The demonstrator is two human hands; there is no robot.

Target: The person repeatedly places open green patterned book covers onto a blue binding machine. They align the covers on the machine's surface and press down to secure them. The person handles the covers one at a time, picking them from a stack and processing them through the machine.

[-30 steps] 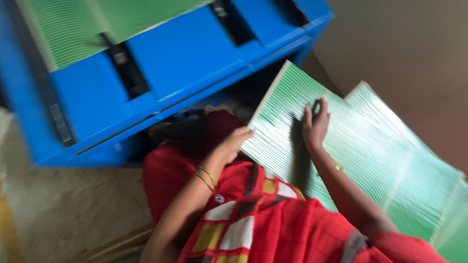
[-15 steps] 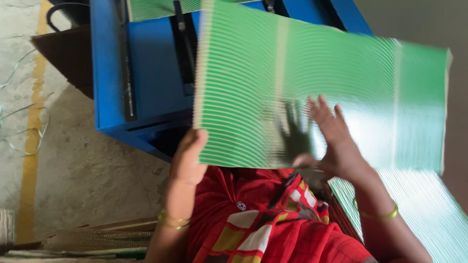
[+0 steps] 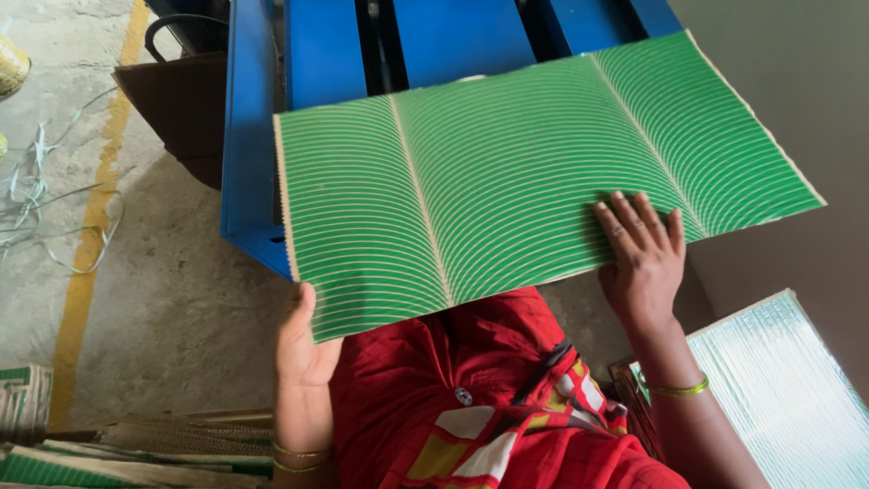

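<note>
Left hand (image 3: 303,340) clamps the green striped sheet (image 3: 507,181) at its near-left corner; right hand (image 3: 644,258) lies flat, fingers spread, over the blue machine (image 3: 249,154).

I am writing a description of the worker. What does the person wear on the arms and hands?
Both forearms are bare, without sleeves or gloves. The left hand has thin gold bangles at the wrist. The right hand has one thin gold-green bangle at the wrist.
</note>
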